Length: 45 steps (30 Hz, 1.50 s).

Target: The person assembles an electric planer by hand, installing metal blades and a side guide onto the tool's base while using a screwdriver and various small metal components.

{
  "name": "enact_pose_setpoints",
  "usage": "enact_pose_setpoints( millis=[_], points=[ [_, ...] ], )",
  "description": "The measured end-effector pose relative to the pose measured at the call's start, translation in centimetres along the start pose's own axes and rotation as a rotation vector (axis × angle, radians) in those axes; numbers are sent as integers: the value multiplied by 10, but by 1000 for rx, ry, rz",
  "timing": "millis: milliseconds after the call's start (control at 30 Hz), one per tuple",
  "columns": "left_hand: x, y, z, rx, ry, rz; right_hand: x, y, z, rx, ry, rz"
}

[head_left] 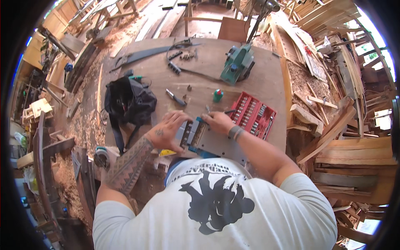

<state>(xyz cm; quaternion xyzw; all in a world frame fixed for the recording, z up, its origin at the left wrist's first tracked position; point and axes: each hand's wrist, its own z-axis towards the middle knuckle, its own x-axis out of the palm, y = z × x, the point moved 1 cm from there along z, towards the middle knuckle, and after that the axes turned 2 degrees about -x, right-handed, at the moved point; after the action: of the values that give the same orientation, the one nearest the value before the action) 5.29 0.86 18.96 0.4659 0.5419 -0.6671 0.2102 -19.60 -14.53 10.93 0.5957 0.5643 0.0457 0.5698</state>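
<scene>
A power planer with blue body parts and a flat grey metal sole lies sole up at the table's near edge. My left hand is closed around its left end, thumb near and fingers far. My right hand is at the far side of the sole, fingers pinched together by the cutter slot; what they hold is hidden. A dark rod-like piece shows beside that hand. Just right lies an open red socket-set case. A green bottle with a red cap stands beyond my right hand.
A knife-like tool lies beyond my left hand, near a black bag. Farther back are a handsaw, a corded green power tool and loose small parts. Wood shavings and stacked boards surround the table.
</scene>
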Motion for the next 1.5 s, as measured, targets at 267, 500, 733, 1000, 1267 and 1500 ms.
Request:
enact_pose_setpoints(
  millis=[267, 500, 733, 1000, 1267, 1500],
  points=[
    [22, -3, 14, 15, -8, 2, 3, -2, 5, -87, 35, -4],
    [39, -6, 22, 32, -31, -14, 4, 0, 5, -111, 51, 51],
    [43, -11, 25, 52, -36, -12, 15, -24, 19, -408, -1, -121],
    [53, -9, 24, 21, -58, 65, 11, -15, 14, -303, 37, -114],
    [52, -6, 28, -32, 5, 103, 7, -7, 10, -291, 30, -122],
    [46, -12, 30, -73, 64, 110, 9, -10, 12, -167, 27, -7]
  ],
)
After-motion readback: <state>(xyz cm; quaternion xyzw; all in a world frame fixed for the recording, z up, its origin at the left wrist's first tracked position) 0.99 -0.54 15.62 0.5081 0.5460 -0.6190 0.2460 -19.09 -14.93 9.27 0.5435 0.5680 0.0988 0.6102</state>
